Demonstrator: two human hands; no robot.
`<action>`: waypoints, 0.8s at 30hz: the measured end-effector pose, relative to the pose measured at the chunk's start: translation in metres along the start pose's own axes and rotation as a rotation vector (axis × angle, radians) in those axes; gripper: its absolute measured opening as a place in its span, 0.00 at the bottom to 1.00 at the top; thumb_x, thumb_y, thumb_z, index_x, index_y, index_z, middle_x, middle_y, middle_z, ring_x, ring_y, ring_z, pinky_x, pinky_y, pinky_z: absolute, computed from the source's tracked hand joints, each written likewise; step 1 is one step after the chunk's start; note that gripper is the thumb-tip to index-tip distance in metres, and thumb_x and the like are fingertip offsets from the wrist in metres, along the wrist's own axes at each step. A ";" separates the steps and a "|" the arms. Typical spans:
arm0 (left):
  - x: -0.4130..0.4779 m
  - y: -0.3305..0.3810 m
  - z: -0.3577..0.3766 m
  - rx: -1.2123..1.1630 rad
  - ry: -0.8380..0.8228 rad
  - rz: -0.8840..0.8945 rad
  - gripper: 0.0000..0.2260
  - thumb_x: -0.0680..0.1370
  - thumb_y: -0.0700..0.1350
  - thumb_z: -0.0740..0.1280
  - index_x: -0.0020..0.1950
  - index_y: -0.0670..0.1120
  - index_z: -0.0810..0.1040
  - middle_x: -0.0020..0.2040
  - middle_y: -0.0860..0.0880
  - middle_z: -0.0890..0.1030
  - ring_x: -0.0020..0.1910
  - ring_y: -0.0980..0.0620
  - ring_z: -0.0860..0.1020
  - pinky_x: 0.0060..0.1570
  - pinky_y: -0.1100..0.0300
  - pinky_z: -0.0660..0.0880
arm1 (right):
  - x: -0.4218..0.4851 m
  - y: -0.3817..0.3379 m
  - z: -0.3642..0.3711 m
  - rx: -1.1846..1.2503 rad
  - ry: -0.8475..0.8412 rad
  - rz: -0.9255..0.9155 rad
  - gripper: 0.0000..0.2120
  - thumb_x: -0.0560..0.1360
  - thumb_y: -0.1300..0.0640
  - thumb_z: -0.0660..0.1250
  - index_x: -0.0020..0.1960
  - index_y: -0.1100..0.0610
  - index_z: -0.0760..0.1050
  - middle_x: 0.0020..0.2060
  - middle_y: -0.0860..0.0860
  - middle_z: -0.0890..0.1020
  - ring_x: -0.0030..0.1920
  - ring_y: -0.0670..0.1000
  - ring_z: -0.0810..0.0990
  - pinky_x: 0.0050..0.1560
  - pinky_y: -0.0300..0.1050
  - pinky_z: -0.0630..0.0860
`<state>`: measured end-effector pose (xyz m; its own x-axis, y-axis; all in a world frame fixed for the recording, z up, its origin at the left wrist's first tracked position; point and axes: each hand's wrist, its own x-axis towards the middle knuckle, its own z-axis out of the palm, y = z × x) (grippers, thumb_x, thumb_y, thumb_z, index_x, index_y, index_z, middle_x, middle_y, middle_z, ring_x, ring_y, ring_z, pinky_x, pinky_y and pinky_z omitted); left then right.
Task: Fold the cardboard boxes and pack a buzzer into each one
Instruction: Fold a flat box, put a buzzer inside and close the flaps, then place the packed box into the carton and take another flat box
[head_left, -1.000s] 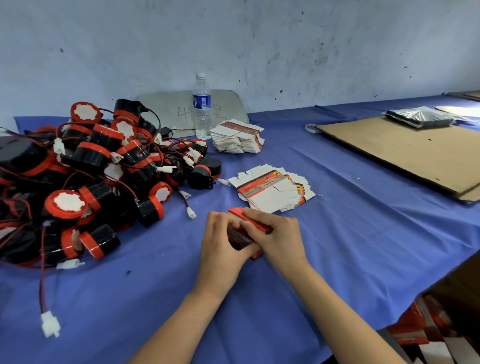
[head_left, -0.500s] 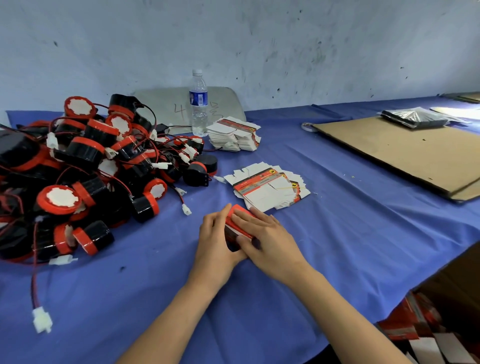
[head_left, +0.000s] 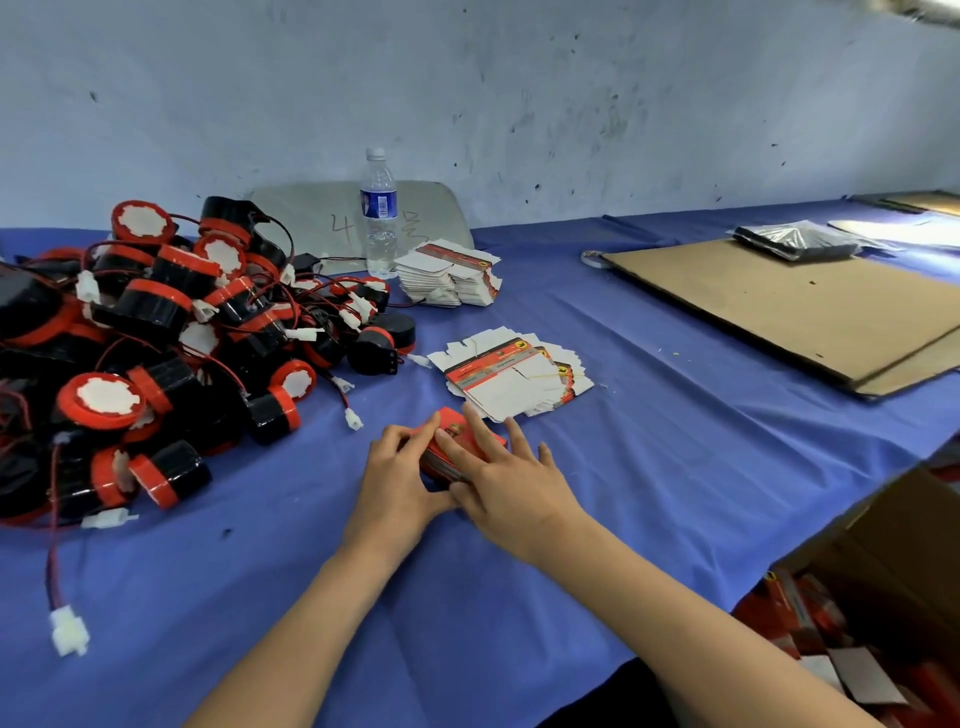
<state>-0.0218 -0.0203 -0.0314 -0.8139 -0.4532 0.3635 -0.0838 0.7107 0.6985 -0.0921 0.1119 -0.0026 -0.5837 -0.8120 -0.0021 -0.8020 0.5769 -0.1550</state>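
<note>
A small red cardboard box sits on the blue-covered table near the middle of its near edge, held between both hands. The left hand is curled against the box's left side, its fingers wrapped over the top corner and its thumb below. The right hand lies over the box from the right — fingers spread and pressing flat on the red top face, thumb tucked against the near side. The box itself shows a red panel with a small printed mark; whether its flaps are shut cannot be told under the hands.

Just beyond the box, toward the middle of the table, a fanned stack of flat box blanks lies white side up with red and black printing. A second, taller stack of blanks rests further back, beside a clear water bottle near the far edge. The left part of the table is heaped with black-and-red buzzers — their red wires and white connectors tangled together. A sheet of brown cardboard lies along the right side. Off the table's near right corner stands an open carton holding red boxes.
</note>
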 end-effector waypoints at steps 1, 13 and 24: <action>0.001 -0.001 -0.002 0.007 0.032 0.001 0.34 0.67 0.43 0.79 0.71 0.48 0.72 0.50 0.51 0.71 0.51 0.52 0.72 0.49 0.74 0.64 | 0.000 0.001 0.001 0.051 0.011 -0.003 0.27 0.82 0.48 0.53 0.78 0.39 0.45 0.78 0.45 0.42 0.77 0.61 0.51 0.72 0.64 0.58; -0.016 0.023 -0.012 -0.307 -0.142 0.137 0.20 0.67 0.56 0.77 0.56 0.60 0.77 0.58 0.59 0.74 0.54 0.62 0.75 0.50 0.73 0.71 | -0.039 0.009 0.004 1.146 0.655 0.310 0.07 0.69 0.46 0.65 0.42 0.48 0.78 0.37 0.44 0.82 0.39 0.45 0.79 0.41 0.40 0.74; -0.023 0.026 0.005 -0.385 -0.263 0.017 0.21 0.66 0.48 0.80 0.54 0.59 0.76 0.48 0.63 0.82 0.48 0.62 0.80 0.44 0.73 0.73 | -0.026 -0.005 0.005 1.042 0.797 0.440 0.23 0.71 0.32 0.53 0.26 0.46 0.65 0.21 0.44 0.69 0.26 0.45 0.65 0.31 0.44 0.64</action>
<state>-0.0083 0.0108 -0.0247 -0.9356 -0.2559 0.2431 0.1098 0.4434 0.8896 -0.0727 0.1296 -0.0067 -0.9588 -0.1088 0.2623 -0.2768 0.1511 -0.9490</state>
